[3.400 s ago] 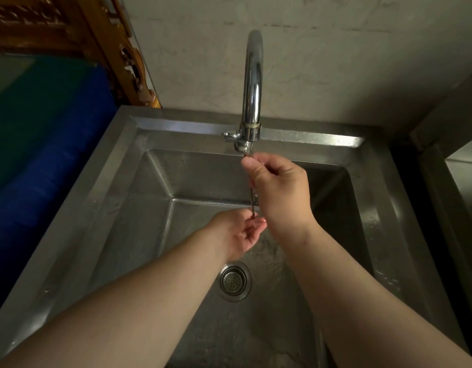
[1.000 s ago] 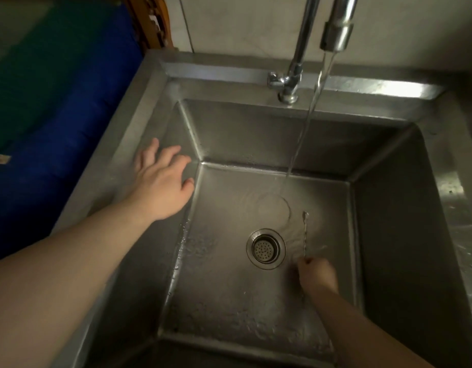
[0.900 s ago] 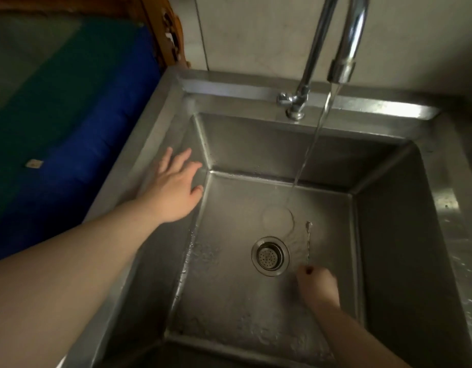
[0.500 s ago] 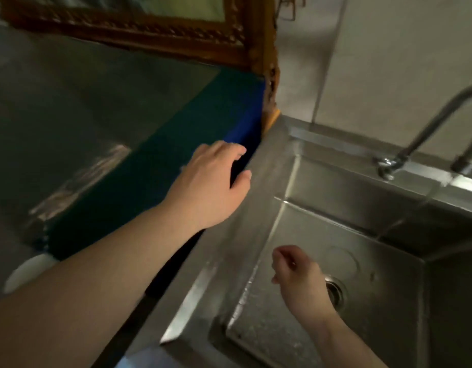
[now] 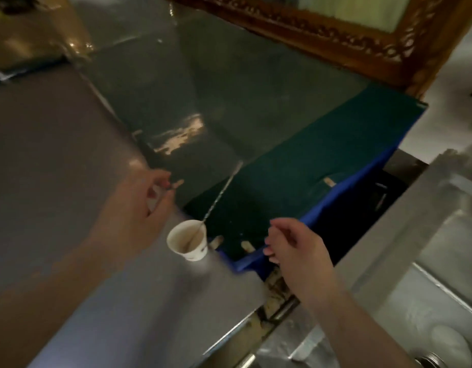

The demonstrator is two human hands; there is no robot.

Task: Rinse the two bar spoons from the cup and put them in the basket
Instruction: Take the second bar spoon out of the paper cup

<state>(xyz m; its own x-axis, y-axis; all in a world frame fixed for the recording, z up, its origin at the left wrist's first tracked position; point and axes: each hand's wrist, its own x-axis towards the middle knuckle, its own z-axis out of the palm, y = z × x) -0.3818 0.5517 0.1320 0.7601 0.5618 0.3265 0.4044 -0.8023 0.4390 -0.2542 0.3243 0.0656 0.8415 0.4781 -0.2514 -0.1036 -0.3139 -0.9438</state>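
The grey bench (image 5: 57, 181) fills the 9 o'clock half of the view, and a green mat with a blue edge (image 5: 322, 168) lies toward 2 o'clock beside a carved wooden frame (image 5: 335, 35) at 12 o'clock. The steel sink (image 5: 428, 274) takes the 4 o'clock corner, its drain just showing at the bottom edge.

The left forearm runs in from 8 o'clock across the bench. The left hand (image 5: 131, 216) hovers just at 10 o'clock from the cup, palm turned inward, thumb and forefinger pinched close together; motion blur hides whether that grip has anything in it. The right forearm comes up from 5 o'clock over the sink's rim. The right hand (image 5: 296, 251) hangs at 3 o'clock from the cup, clear of it, fingers loosely curled, the grip half open and holding nothing that can be seen.

The white paper cup (image 5: 188, 241) stands on the bench at the mat's corner, its inside stained brown. One bar spoon (image 5: 221, 193) leans in it, the twisted stem slanting out toward 1 o'clock over the mat. A second spoon cannot be made out.
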